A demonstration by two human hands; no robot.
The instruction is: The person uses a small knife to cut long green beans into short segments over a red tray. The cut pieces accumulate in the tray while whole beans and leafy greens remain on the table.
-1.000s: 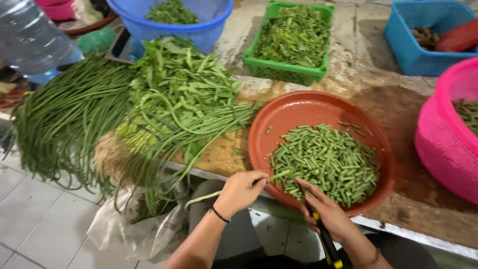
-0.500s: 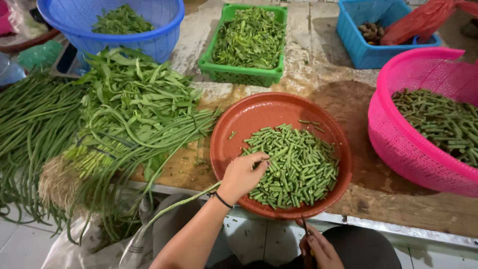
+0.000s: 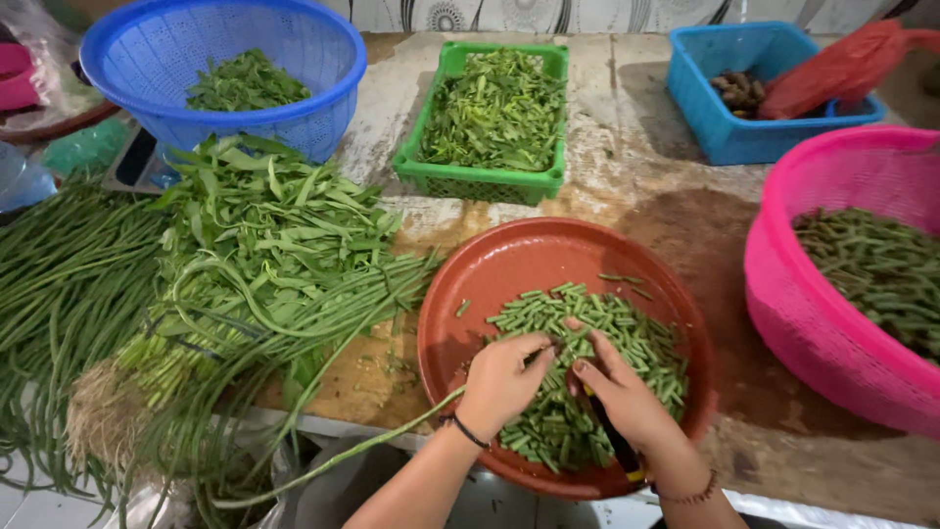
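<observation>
A round red-brown tray (image 3: 499,264) at the table's front edge holds a heap of cut green bean pieces (image 3: 587,343). My left hand (image 3: 504,382) rests on the heap's near left side, fingers closed on a long green bean (image 3: 343,458) that trails down-left over the table edge. My right hand (image 3: 622,397) lies right beside it on the pieces, fingertips touching the left hand's. A knife with a dark handle (image 3: 612,446) sits under its palm; the blade is hidden.
A bundle of long beans (image 3: 59,294) and leafy stalks (image 3: 264,245) lies left of the tray. A pink basket of cut beans (image 3: 783,294) stands right. Behind are a green crate (image 3: 480,181), a blue basket (image 3: 323,108) and a blue crate (image 3: 725,137).
My right hand has come up from below the table edge onto the bean pieces, meeting my left hand. The left hand stays on the heap with the long bean.
</observation>
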